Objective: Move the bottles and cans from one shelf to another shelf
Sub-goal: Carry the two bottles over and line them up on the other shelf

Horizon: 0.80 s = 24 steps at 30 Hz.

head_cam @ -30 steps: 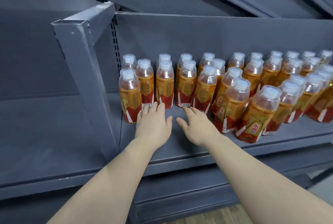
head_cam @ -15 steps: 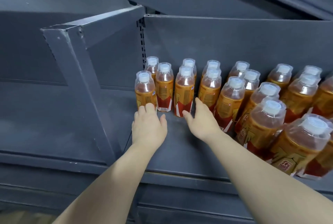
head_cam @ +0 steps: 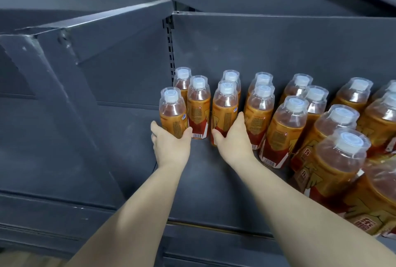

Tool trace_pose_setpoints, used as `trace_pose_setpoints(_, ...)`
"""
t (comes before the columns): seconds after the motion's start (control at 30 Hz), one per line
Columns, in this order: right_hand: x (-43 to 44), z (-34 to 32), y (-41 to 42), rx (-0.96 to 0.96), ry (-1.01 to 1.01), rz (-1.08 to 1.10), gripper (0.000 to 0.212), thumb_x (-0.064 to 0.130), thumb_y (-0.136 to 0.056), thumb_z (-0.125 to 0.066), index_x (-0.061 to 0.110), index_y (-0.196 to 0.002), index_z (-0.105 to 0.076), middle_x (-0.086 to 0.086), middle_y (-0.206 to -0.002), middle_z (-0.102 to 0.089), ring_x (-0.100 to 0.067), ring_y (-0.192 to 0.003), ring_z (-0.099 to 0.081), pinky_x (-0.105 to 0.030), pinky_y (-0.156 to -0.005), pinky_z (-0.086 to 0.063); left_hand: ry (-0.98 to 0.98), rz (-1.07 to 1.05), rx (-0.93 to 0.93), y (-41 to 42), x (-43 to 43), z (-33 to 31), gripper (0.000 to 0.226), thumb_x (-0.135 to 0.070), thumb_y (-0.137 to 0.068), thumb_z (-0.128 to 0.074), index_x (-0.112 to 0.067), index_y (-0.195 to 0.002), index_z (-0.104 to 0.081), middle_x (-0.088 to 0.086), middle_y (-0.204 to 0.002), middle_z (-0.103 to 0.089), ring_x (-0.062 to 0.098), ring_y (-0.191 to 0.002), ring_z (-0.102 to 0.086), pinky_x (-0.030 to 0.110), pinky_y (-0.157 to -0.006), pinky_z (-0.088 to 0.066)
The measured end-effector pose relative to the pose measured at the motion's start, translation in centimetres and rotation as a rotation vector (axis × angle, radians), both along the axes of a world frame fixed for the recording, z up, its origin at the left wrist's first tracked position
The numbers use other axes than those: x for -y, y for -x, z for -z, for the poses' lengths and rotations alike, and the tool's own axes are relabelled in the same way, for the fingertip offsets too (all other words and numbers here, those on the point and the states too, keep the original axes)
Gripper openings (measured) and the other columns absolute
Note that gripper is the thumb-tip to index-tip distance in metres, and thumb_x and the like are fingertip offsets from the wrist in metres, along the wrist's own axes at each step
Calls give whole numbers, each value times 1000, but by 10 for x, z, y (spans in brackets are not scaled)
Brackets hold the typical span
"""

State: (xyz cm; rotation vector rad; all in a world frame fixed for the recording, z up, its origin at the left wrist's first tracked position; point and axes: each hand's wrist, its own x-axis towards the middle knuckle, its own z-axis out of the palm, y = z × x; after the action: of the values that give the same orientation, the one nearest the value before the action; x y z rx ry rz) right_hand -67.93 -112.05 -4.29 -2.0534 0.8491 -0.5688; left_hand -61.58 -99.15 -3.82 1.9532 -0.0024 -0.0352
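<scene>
- Nearest, at the right edge, a crowd of orange bottles (head_cam: 334,159) stands packed close on the grey shelf (head_cam: 203,185); the closest ones are blurred.
- The left hand (head_cam: 170,144) wraps the base of the front-left bottle (head_cam: 172,112), thumb on its right side, fingers on its left.
- The right hand (head_cam: 233,140) clasps the neighbouring front bottle (head_cam: 225,105) low down. Its fingers lie in the gap before the next bottle (head_cam: 258,110), which stands just beside.
- Between the two held bottles, a third bottle (head_cam: 198,103) stands slightly further back.
- Left of the hands, a slanted metal bracket (head_cam: 42,99) bounds the shelf end.
- Farthest, more bottles line the back panel (head_cam: 278,41), beside a slotted upright (head_cam: 170,47).
</scene>
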Motion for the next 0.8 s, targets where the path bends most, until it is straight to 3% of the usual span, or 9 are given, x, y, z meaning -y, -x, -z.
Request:
trace_pose_setpoints(0.2, 2, 2, -18, 84, -89, 83, 98, 39, -88, -73, 16, -158, -9, -4, -157, -35, -27, -144, -36, -47, -115, -37, 44, 15, -14, -14, 3, 9, 103, -46, -80, -79, -21, -155, -12, 7, -149, -41, 30, -132, -49, 49, -105, -46)
trace_pose_setpoints(0.33, 3, 3, -25, 93, -81, 124, 98, 44, -84, -77, 16, -156, -17, -5, -149, -45, -28, -137, -46, -46, -110, -44, 70, 32, 12, -17, 4, 14, 90, -43, -79, -80, -23, -148, -26, 2, -135, -52, 24, -119, -57, 43, -97, -51)
trace_pose_setpoints(0.5, 3, 0, -25, 44, -31, 159, 75, 40, -85, -77, 15, -142, -34, -6, -134, -56, -30, -123, -57, -42, -97, -50, 69, 29, 29, -16, 4, 12, 76, -38, -81, -80, -23, -140, -34, -1, -126, -54, 17, -103, -55, 33, -86, -49)
trace_pose_setpoints(0.6, 2, -3, -20, 25, -13, 152, 67, 40, -87, -75, 16, -136, -37, -6, -130, -57, -29, -120, -59, -39, -95, -51, 69, 9, 19, -15, 5, 9, 73, -39, -81, -80, -23, -136, -37, 0, -123, -56, 22, -107, -59, 37, -89, -52)
trace_pose_setpoints(0.8, -4, -3, 5, 32, 30, 100, 72, 45, -85, -76, 18, -139, -37, -4, -127, -61, -28, -115, -61, -42, -96, -53, 49, 53, 47, -1, 5, 9, 69, -41, -80, -80, -22, -132, -39, 1, -119, -59, 23, -106, -61, 35, -84, -52)
